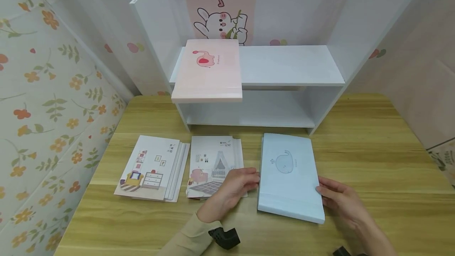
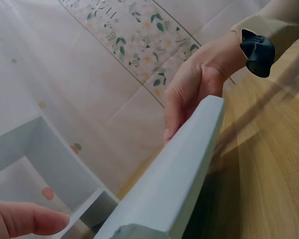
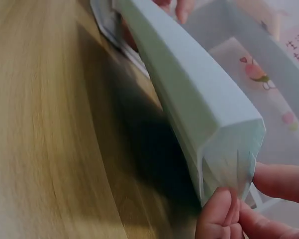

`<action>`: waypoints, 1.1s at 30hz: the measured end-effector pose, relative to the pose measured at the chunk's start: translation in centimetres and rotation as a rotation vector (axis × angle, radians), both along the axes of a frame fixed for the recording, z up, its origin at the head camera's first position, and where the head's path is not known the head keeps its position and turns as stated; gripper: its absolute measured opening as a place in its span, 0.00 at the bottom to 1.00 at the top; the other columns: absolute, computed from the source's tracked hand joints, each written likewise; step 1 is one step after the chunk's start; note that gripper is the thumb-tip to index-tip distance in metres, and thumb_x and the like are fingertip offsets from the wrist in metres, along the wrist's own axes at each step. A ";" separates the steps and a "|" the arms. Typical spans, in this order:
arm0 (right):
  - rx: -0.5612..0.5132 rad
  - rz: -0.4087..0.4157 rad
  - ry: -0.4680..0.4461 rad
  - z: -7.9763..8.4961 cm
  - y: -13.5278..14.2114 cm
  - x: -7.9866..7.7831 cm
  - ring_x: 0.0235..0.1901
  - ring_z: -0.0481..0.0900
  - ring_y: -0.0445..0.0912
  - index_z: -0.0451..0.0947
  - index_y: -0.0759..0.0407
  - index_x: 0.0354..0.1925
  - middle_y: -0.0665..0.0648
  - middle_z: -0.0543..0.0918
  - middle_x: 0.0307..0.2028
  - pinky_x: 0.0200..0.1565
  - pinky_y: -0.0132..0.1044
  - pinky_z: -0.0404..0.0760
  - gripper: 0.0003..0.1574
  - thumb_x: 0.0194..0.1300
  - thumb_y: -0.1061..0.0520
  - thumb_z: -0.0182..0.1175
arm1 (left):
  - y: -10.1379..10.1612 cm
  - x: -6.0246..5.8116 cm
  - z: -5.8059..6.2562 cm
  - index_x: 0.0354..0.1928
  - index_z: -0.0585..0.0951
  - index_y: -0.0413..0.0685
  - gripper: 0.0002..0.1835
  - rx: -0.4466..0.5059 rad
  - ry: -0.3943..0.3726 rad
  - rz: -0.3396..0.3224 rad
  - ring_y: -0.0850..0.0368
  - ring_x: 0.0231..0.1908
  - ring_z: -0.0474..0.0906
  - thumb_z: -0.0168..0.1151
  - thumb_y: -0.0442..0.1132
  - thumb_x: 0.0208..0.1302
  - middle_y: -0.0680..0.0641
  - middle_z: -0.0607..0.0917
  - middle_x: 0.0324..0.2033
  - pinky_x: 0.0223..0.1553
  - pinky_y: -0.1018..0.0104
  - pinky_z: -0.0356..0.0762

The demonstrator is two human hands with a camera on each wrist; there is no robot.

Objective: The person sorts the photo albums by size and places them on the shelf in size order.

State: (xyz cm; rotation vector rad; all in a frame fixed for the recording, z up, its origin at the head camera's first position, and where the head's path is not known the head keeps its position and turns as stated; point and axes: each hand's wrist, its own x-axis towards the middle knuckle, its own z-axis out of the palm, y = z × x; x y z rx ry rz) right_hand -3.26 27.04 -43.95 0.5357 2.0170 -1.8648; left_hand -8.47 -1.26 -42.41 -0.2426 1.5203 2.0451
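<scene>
Head view, from near to far: the right hand (image 1: 343, 202) pinches one end of a blue folder (image 1: 293, 185), while the left hand (image 1: 231, 191) is at the opposite edge, its grip impossible to tell. The folder appears tilted just above the bench (image 1: 376, 157), before the shelf (image 1: 284, 66). A pinch catching only one cover could let the pleated end (image 3: 231, 149) fan open; a leftward swing could scatter the neighbouring booklets (image 1: 209, 155). Beyond, a pink folder (image 1: 209, 80) overhangs the shelf's front edge, where a bump might tip it.

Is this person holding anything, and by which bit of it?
Yes: the pale blue folder. The right hand pinches its right edge; the left hand is at its left edge, but whether it grips is unclear.
</scene>
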 end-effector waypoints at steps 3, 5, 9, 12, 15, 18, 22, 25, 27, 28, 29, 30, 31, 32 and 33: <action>0.008 0.018 0.020 0.3 0.1 0.2 0.39 0.78 0.37 0.56 0.77 0.64 0.44 0.78 0.40 0.41 0.30 0.78 0.37 0.66 0.59 0.58 | 0.1 0.1 -0.1 0.58 0.67 0.21 0.27 -0.039 0.030 -0.015 0.60 0.38 0.77 0.58 0.24 0.54 0.33 0.77 0.52 0.45 0.66 0.77; 0.014 0.024 0.039 0.4 0.0 0.4 0.40 0.78 0.37 0.55 0.79 0.64 0.45 0.80 0.41 0.41 0.31 0.78 0.37 0.66 0.59 0.57 | 0.3 0.2 -0.3 0.57 0.69 0.22 0.27 -0.061 0.044 -0.011 0.61 0.37 0.77 0.59 0.23 0.52 0.35 0.80 0.49 0.43 0.67 0.77; -0.001 0.029 0.068 0.5 -0.2 0.9 0.41 0.78 0.37 0.56 0.80 0.63 0.45 0.81 0.41 0.42 0.31 0.77 0.35 0.67 0.59 0.55 | 0.6 0.4 -0.6 0.56 0.70 0.21 0.27 -0.046 0.049 0.007 0.61 0.37 0.76 0.59 0.21 0.50 0.40 0.81 0.43 0.42 0.68 0.77; -0.052 0.002 0.085 0.6 -0.3 1.4 0.41 0.77 0.37 0.67 0.65 0.61 0.44 0.81 0.41 0.42 0.30 0.76 0.25 0.67 0.60 0.55 | 0.7 0.4 -0.7 0.55 0.70 0.21 0.26 -0.015 0.038 0.010 0.60 0.37 0.76 0.59 0.20 0.51 0.42 0.81 0.39 0.41 0.70 0.76; -0.103 -0.026 0.107 0.6 -0.3 1.9 0.42 0.77 0.38 0.75 0.47 0.51 0.43 0.81 0.42 0.42 0.30 0.76 0.16 0.67 0.62 0.54 | 0.8 0.4 -0.8 0.55 0.71 0.22 0.25 -0.004 0.031 0.004 0.60 0.37 0.76 0.59 0.20 0.51 0.43 0.80 0.38 0.41 0.70 0.77; -0.128 -0.048 0.108 0.8 -0.5 2.3 0.43 0.78 0.38 0.78 0.38 0.44 0.42 0.82 0.43 0.42 0.30 0.76 0.17 0.68 0.61 0.54 | 0.8 0.5 -0.7 0.54 0.72 0.24 0.24 -0.009 0.026 -0.003 0.60 0.37 0.76 0.60 0.21 0.52 0.43 0.80 0.38 0.41 0.69 0.77; -0.134 -0.081 0.087 1.0 -0.5 2.8 0.43 0.78 0.37 0.80 0.35 0.43 0.41 0.81 0.43 0.43 0.29 0.77 0.18 0.68 0.60 0.54 | 0.7 0.6 -0.5 0.55 0.73 0.26 0.25 -0.014 0.031 -0.004 0.60 0.38 0.76 0.61 0.22 0.51 0.44 0.81 0.39 0.42 0.70 0.75; -0.138 -0.090 0.096 1.2 -0.5 3.3 0.43 0.79 0.37 0.79 0.35 0.44 0.40 0.81 0.44 0.43 0.28 0.77 0.19 0.68 0.61 0.54 | 0.7 0.8 -0.2 0.55 0.74 0.27 0.25 -0.008 0.045 -0.003 0.60 0.38 0.76 0.61 0.22 0.51 0.44 0.81 0.39 0.41 0.70 0.74; -0.143 -0.096 0.107 1.3 -0.6 3.6 0.43 0.79 0.37 0.79 0.34 0.44 0.40 0.81 0.44 0.43 0.28 0.77 0.20 0.68 0.62 0.53 | 0.7 0.9 0.0 0.54 0.74 0.28 0.25 0.004 0.050 -0.001 0.60 0.39 0.76 0.61 0.22 0.50 0.45 0.81 0.39 0.42 0.71 0.74; -0.146 -0.103 0.108 1.4 -0.6 3.7 0.42 0.79 0.37 0.80 0.34 0.44 0.39 0.81 0.44 0.42 0.28 0.77 0.20 0.68 0.62 0.53 | 0.7 0.9 0.2 0.54 0.74 0.27 0.25 0.011 0.053 0.002 0.60 0.39 0.76 0.61 0.22 0.50 0.44 0.82 0.39 0.42 0.71 0.74; -0.148 -0.107 0.116 1.5 -0.5 3.9 0.42 0.79 0.37 0.79 0.34 0.44 0.39 0.81 0.44 0.42 0.27 0.77 0.21 0.68 0.62 0.53 | 0.8 1.0 0.3 0.54 0.74 0.27 0.25 0.019 0.057 0.004 0.60 0.39 0.76 0.60 0.21 0.50 0.44 0.81 0.39 0.42 0.71 0.74; -0.154 -0.111 0.126 1.5 -0.5 4.1 0.42 0.79 0.37 0.79 0.34 0.44 0.39 0.81 0.45 0.42 0.27 0.77 0.22 0.68 0.63 0.52 | 0.8 1.1 0.4 0.54 0.74 0.26 0.25 0.028 0.059 0.006 0.60 0.39 0.76 0.60 0.21 0.49 0.44 0.81 0.39 0.43 0.71 0.75; -0.161 -0.118 0.136 1.5 -0.4 4.2 0.43 0.78 0.36 0.79 0.34 0.45 0.39 0.81 0.45 0.42 0.27 0.77 0.22 0.68 0.64 0.52 | 0.8 1.1 0.6 0.54 0.74 0.26 0.25 0.036 0.062 0.007 0.60 0.40 0.76 0.60 0.21 0.49 0.44 0.81 0.40 0.43 0.71 0.75; -0.168 -0.123 0.149 1.6 -0.4 4.4 0.43 0.78 0.36 0.79 0.34 0.46 0.40 0.81 0.45 0.42 0.27 0.76 0.23 0.68 0.64 0.52 | 0.8 1.2 0.8 0.54 0.74 0.26 0.25 0.046 0.065 0.006 0.60 0.40 0.76 0.60 0.21 0.49 0.43 0.81 0.40 0.43 0.72 0.75; -0.177 -0.126 0.168 1.7 -0.3 4.6 0.44 0.78 0.36 0.79 0.35 0.47 0.40 0.81 0.46 0.42 0.27 0.77 0.24 0.68 0.65 0.52 | 0.8 1.3 1.0 0.54 0.73 0.26 0.25 0.055 0.068 0.004 0.59 0.40 0.76 0.60 0.21 0.49 0.43 0.81 0.40 0.43 0.72 0.75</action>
